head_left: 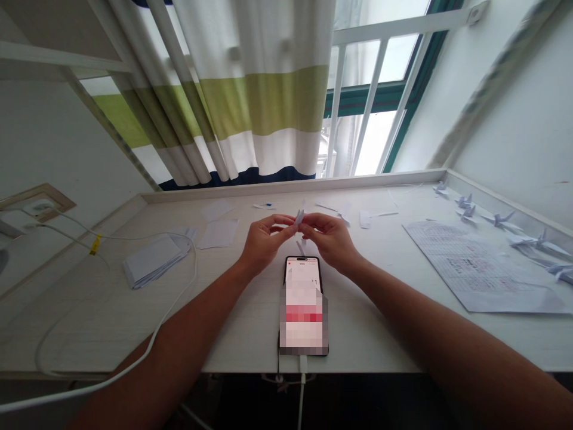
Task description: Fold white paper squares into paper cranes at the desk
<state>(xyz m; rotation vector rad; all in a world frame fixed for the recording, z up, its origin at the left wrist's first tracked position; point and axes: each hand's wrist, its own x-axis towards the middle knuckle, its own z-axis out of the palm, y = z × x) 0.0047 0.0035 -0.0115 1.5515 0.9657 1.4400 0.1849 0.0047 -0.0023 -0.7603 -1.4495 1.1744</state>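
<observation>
Between the fingertips of both hands is a small piece of folded white paper [299,217], pointed at the top. My left hand [267,239] pinches it from the left, thumb and forefinger closed on it. From the other side my right hand [330,236] grips it the same way. Both hands are above the desk, just beyond a phone [303,298] lying face up with a cable in its lower end. A small white paper scrap [301,246] lies below the fingers. The fingers hide part of the folded paper.
Several folded paper cranes [501,220] line the right edge, beside a printed sheet [487,269]. At left are a stack of white paper [154,260], loose squares [219,233] and a white cable [196,263] crossing over my left forearm. Paper strips [364,219] lie behind my right hand.
</observation>
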